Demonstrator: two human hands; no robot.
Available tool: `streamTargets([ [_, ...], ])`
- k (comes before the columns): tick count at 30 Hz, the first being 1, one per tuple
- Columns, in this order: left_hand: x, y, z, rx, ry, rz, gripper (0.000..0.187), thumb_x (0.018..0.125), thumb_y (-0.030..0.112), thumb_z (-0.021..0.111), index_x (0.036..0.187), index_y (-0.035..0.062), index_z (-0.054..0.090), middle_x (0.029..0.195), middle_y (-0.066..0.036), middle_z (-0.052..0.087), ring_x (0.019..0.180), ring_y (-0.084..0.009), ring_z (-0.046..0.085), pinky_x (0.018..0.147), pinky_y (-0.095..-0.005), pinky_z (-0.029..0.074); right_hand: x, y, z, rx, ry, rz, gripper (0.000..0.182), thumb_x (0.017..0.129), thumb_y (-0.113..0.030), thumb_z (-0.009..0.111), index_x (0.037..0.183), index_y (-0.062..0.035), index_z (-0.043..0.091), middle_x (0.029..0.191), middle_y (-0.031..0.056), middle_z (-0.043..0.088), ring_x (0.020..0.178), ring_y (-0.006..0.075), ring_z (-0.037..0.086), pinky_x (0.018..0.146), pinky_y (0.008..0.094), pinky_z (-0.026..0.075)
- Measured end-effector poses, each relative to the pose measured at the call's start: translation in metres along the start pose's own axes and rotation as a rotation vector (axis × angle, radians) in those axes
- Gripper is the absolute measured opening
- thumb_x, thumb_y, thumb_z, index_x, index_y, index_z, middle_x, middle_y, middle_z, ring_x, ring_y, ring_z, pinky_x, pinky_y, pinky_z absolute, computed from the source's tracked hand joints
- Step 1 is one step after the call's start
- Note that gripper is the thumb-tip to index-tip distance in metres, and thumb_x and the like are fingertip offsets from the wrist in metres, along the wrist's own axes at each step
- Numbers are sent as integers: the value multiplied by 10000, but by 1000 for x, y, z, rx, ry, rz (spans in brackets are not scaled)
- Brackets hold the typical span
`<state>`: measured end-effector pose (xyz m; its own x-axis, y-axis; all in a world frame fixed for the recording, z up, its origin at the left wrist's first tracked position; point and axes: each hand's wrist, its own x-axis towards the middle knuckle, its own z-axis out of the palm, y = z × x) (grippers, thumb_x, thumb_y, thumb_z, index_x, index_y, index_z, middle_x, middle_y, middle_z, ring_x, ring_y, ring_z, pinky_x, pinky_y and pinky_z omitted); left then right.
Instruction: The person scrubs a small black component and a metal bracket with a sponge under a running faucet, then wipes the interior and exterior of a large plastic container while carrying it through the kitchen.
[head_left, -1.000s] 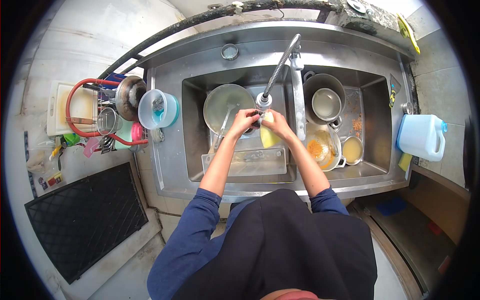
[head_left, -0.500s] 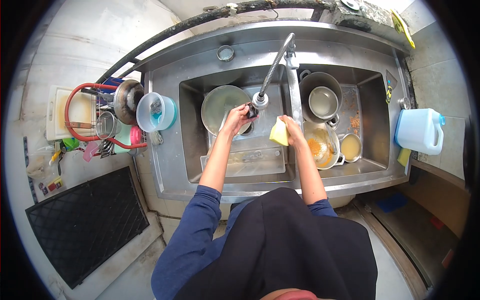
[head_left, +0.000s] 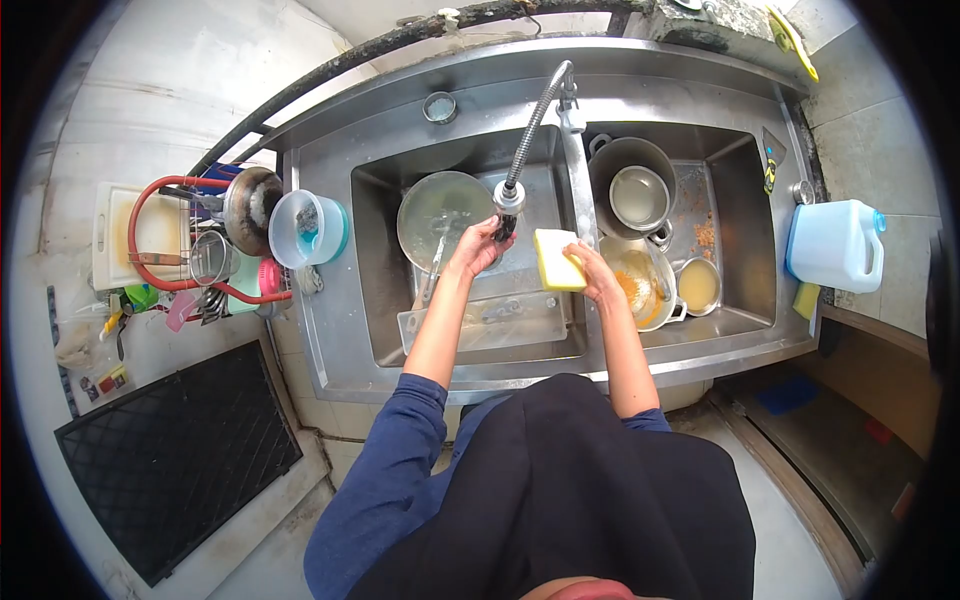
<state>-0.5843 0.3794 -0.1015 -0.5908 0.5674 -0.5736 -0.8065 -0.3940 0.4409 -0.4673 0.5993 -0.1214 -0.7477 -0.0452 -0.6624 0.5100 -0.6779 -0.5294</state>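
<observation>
Both hands are at work over the steel sink. The left hand point(head_left: 482, 250) has its fingers curled round a small dark object point(head_left: 506, 227) (too small and shaded to name), which it holds just below the tap head point(head_left: 509, 198), over the left basin point(head_left: 548, 180). The right hand point(head_left: 597, 275) is partly closed on a yellow sponge point(head_left: 556, 262), thumb and fingers gripping its right end. The sponge is near the divider between the basins, just beside the left hand but apart from it.

In the left basin, a round pan point(head_left: 420, 215) lies behind the left wrist with a long-handled utensil resting in it, and a clear tray point(head_left: 540, 310) lies nearer the person. The right basin point(head_left: 740, 300) carries a large pot point(head_left: 640, 152) with a smaller pot inside it, a pale pot point(head_left: 664, 300) stained orange, and a small bowl point(head_left: 718, 288) of yellowish liquid. On the steel desk around the basins, a translucent tub point(head_left: 283, 228) stands at the left and a pale blue jug point(head_left: 830, 245) at the right.
</observation>
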Motion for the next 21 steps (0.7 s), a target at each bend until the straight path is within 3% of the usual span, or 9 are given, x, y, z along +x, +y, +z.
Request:
streamTargets([
  [2,-1,0,1,-21,-5,25,316,963,171,452,1204,-28,495,1086,-117,590,928,-230,602,839,-372,529,-3,-1,-6,34,2,6,328,816,-137,593,1121,-58,504,991,63,583,888,164,597,737,315,525],
  [6,-5,0,1,68,-20,33,322,959,179,460,1211,-18,492,1094,-114,591,915,-232,607,828,-373,530,-20,-9,-1,161,-80,73,336,823,-172,612,1108,-17,527,962,77,631,832,169,640,722,308,549],
  [8,-9,1,1,244,-77,-4,384,961,243,450,1310,83,471,1227,-19,558,1084,-162,537,944,-367,438,-26,-13,3,148,-106,60,360,829,-206,622,1114,-8,525,966,85,637,841,172,643,735,303,548],
  [14,-25,4,26,386,-45,22,411,961,245,449,1346,100,436,1267,2,509,1126,-143,497,929,-396,442,-27,-12,5,127,-131,-19,421,819,-185,686,1175,-47,509,985,50,625,906,172,636,821,350,531],
  [15,-27,3,28,385,-47,20,411,961,245,449,1346,100,436,1267,2,509,1126,-143,497,929,-396,442,-26,-11,7,184,-254,-75,414,800,-149,704,1155,-63,509,985,40,615,928,174,628,836,349,519],
  [17,-30,1,29,318,21,77,396,939,212,525,1322,151,450,1071,-13,598,848,-155,608,703,-287,492,-24,-15,9,240,-375,-130,415,780,-113,723,1134,-79,509,985,30,605,950,176,619,850,349,507],
  [19,-34,0,29,350,22,94,409,932,214,542,1325,152,445,1071,-13,599,838,-146,607,694,-288,488,-17,-26,16,-91,-472,-256,401,746,-85,746,1062,-86,498,954,28,588,968,194,604,876,345,476],
  [21,-38,3,31,380,27,119,423,926,216,559,1327,153,441,1071,-12,600,829,-138,606,685,-288,484,-17,-34,24,-170,-452,-291,369,723,-43,750,986,-83,494,935,28,583,946,189,598,870,324,458],
])
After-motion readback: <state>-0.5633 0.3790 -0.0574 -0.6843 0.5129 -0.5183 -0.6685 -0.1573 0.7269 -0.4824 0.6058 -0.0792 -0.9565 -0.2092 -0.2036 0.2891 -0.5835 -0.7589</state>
